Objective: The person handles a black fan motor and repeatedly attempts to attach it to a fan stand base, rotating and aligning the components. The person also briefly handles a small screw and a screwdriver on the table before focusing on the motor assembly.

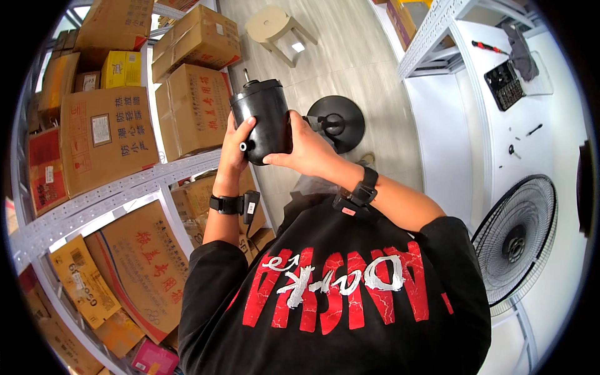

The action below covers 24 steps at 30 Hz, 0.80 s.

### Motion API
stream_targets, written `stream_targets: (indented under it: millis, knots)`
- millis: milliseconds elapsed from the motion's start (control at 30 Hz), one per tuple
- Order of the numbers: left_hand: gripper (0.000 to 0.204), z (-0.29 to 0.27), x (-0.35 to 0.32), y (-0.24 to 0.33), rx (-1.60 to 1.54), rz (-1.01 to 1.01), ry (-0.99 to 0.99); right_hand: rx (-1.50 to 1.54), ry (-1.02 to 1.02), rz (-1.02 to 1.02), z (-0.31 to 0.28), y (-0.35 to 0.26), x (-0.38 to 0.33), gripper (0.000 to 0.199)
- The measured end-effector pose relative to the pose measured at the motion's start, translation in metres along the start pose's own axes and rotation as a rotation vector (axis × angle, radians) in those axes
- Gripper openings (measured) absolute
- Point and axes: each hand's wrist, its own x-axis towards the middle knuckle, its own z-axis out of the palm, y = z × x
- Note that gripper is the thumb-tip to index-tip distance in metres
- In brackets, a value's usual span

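Note:
Between my two hands is a black cylindrical fan motor, held up in front of me. A thin metal shaft sticks out of its far end, and a small round knob with a pale centre sits low on its left side. My left hand grips the left side, thumb laid over the casing near the knob. Around the right side and lower edge closes my right hand, its thumb pressed near the bottom rim. Beyond my right hand, a round black stand base rests on the floor, partly hidden.
Shelving with cardboard boxes lines the left. A beige stool stands ahead. On the right, a white bench carries a red-and-black screwdriver, a black tool case, a grey cloth and a fan grille.

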Motion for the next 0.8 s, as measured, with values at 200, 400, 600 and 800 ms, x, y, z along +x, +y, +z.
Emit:
stream_targets:
  millis: [200,400,600,800]
  knots:
    - [0.066,-0.015,0.005,-0.005,0.039,-0.083,-0.031,0.361,-0.518,0.132,-0.058,0.022,0.014,0.084]
    - [0.068,-0.019,0.009,-0.005,-0.008,-0.182,-0.046,-0.031,0.034,0.111,-0.082,0.113,0.021,0.041]
    - [0.072,0.014,0.008,0.016,0.079,-0.222,0.066,-0.035,-0.085,-0.007,-0.041,0.146,0.016,0.038]
    - [0.071,0.037,0.018,0.039,0.073,-0.346,0.038,-0.020,-0.142,0.041,-0.035,0.150,0.021,0.042]
